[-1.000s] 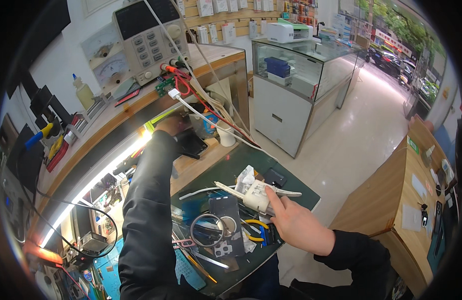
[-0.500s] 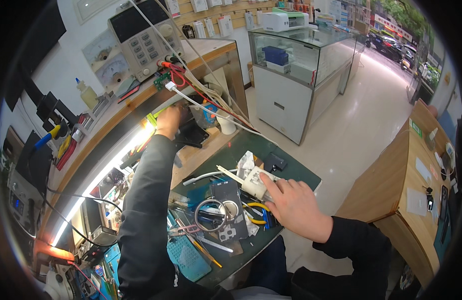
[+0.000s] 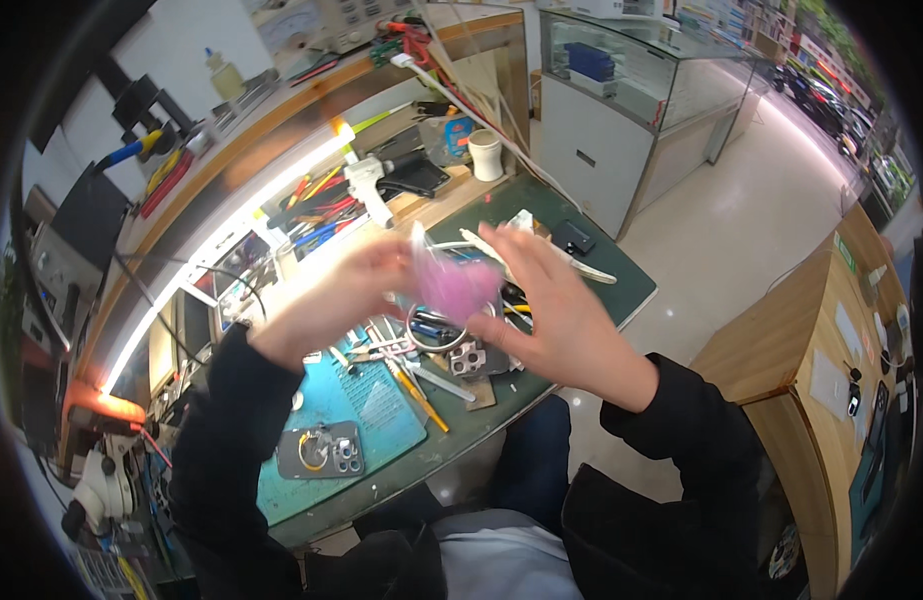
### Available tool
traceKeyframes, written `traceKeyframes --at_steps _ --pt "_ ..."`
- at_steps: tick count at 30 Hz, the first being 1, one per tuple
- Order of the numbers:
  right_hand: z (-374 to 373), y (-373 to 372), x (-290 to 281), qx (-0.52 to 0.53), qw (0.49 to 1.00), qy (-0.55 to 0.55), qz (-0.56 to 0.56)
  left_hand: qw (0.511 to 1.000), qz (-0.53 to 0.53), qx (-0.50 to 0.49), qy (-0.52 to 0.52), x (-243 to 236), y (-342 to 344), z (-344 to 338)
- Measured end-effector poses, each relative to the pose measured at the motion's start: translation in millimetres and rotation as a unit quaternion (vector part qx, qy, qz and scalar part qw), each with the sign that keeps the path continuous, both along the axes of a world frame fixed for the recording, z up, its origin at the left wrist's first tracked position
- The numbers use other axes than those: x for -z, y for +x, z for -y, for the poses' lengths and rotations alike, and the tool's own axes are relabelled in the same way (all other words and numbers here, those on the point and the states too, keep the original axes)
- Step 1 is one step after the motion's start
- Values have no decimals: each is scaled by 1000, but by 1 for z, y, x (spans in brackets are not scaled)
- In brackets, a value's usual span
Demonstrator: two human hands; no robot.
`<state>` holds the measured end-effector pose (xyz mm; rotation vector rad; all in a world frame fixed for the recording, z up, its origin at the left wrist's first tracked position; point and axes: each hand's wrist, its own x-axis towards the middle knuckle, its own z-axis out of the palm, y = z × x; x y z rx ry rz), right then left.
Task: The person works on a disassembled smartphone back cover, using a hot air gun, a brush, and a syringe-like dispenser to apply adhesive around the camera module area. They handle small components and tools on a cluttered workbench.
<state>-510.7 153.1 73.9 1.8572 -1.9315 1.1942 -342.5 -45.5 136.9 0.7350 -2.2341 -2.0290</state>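
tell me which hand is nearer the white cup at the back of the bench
Right. The right hand sits just below and right of the white cup; the left hand is farther off, down to the cup's left.

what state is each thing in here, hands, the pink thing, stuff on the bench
left hand: raised over the bench, blurred, fingers at the pink bag
right hand: raised, fingers spread, against the pink bag
pink bag: held up between both hands, off the bench, blurred
strip light: lit
white cup: upright on the wooden ledge
blue mat: flat on the bench, tools lying on it
glass cabinet: shut, as far as shows
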Motion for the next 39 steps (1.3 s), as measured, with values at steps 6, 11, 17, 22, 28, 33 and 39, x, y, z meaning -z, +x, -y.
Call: traceKeyframes --at_steps 6,11,17,22,28,33,39 --pt "-10 36 9 -184 883 253 350 997 -26 -46 50 43 76 -64" --pt "13 30 20 -194 925 203 257 992 -8 -127 -17 55 92 -44" --pt "67 29 33 -63 989 14 130 976 -57 -188 98 55 92 -24" --pt "74 53 5 -154 979 91 95 969 -149 -153 124 71 58 -16" --pt "86 43 10 -107 986 111 61 976 -147 -152 50 88 36 -1" --pt "87 27 9 -185 909 197 318 985 -120 -125 12 86 36 1" --pt "91 22 19 -148 869 172 441 981 -137 -137 -33 81 29 -8"
